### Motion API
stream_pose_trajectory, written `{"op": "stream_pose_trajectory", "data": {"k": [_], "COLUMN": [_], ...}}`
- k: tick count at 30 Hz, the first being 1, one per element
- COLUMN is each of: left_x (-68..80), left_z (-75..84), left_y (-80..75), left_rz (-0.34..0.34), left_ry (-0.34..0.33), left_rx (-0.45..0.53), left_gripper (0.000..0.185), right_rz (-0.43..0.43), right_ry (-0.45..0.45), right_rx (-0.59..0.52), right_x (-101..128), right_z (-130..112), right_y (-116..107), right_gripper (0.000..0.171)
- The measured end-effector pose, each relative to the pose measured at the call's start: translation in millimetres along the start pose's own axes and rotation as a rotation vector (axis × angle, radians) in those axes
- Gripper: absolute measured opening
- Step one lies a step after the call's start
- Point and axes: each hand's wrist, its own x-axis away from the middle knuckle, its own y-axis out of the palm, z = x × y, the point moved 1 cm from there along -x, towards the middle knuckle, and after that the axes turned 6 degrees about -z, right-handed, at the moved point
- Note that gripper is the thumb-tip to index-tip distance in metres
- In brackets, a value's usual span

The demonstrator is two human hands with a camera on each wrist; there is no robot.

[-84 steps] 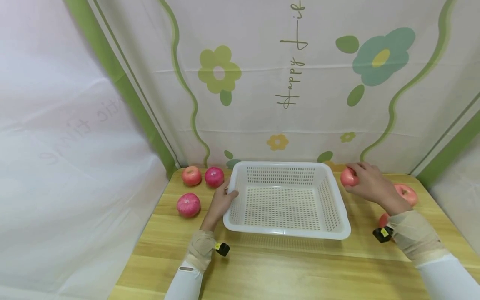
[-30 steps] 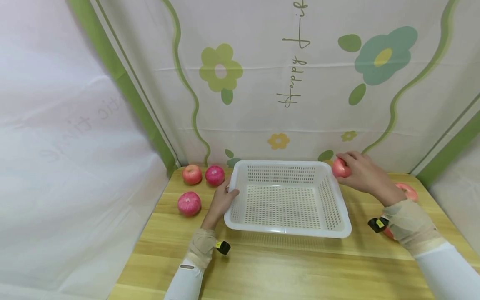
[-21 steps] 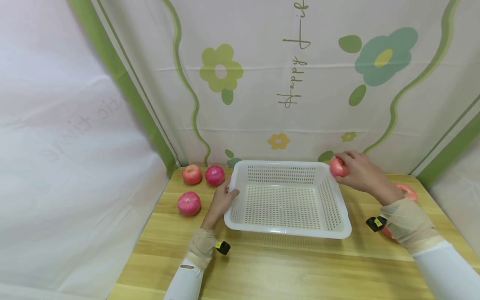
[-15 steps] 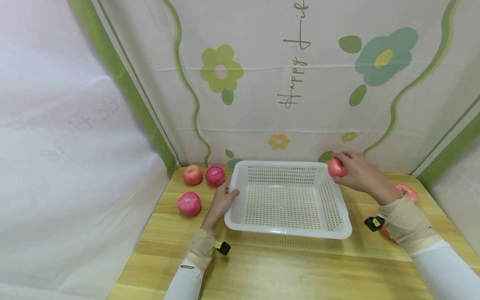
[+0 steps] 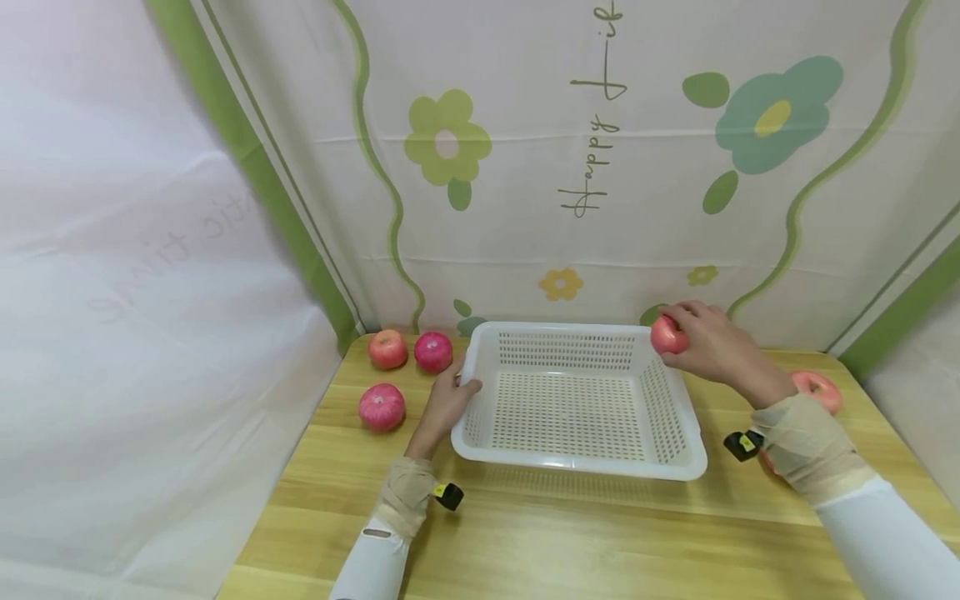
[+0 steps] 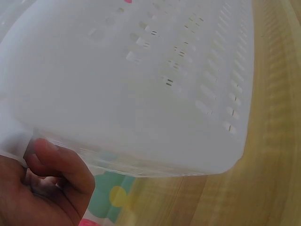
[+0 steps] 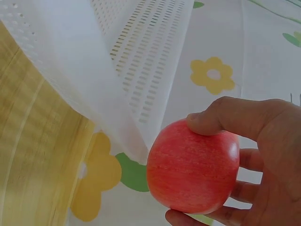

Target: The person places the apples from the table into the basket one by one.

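A white plastic basket [image 5: 577, 467] with perforated sides stands in the middle of the table. My left hand [image 5: 447, 402] grips its left rim, the thumb over the edge; in the left wrist view the curled fingers [image 6: 66, 169] show at the rim. My right hand [image 5: 708, 346] holds a red apple [image 7: 193, 169] between thumb and fingers. In the head view that apple overlaps the basket's back right corner. Nothing lies inside the basket. On the right, a pink apple [image 5: 817, 392] lies beyond the right wrist, and another red fruit is mostly hidden under that wrist.
Left of the basket lie a red-orange apple [image 5: 387, 349], a magenta fruit [image 5: 433, 352] and a larger pink-streaked fruit [image 5: 382, 407]. The wooden table [image 5: 525, 542] ends at the back against a white flowered curtain [image 5: 525, 233]. Another white curtain hangs on the left.
My right hand has raised the red apple from the table at the right and brought it left to the basket's back right corner. My left hand has stayed on the rim.
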Motion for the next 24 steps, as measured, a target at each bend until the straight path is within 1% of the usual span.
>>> {"op": "stream_pose_trajectory", "data": {"k": [9, 17, 24], "left_x": [0.3, 0.6, 0.2], "left_z": [1.7, 1.6, 2.6], "left_y": [1.8, 1.1, 0.6], "left_rz": [0.004, 0.006, 0.013], "left_ry": [-0.002, -0.009, -0.010], "left_rx": [-0.013, -0.026, -0.026], "left_gripper": [0.068, 0.068, 0.069], "right_rz": [0.006, 0.016, 0.027], "right_ry": [-0.012, -0.022, -0.048], "right_rx": [0.002, 0.005, 0.007], "right_x": [-1, -4, -8], "right_z": [-6, -9, -15], "right_y": [2, 4, 3], "right_gripper": [0.078, 0.072, 0.075]}}
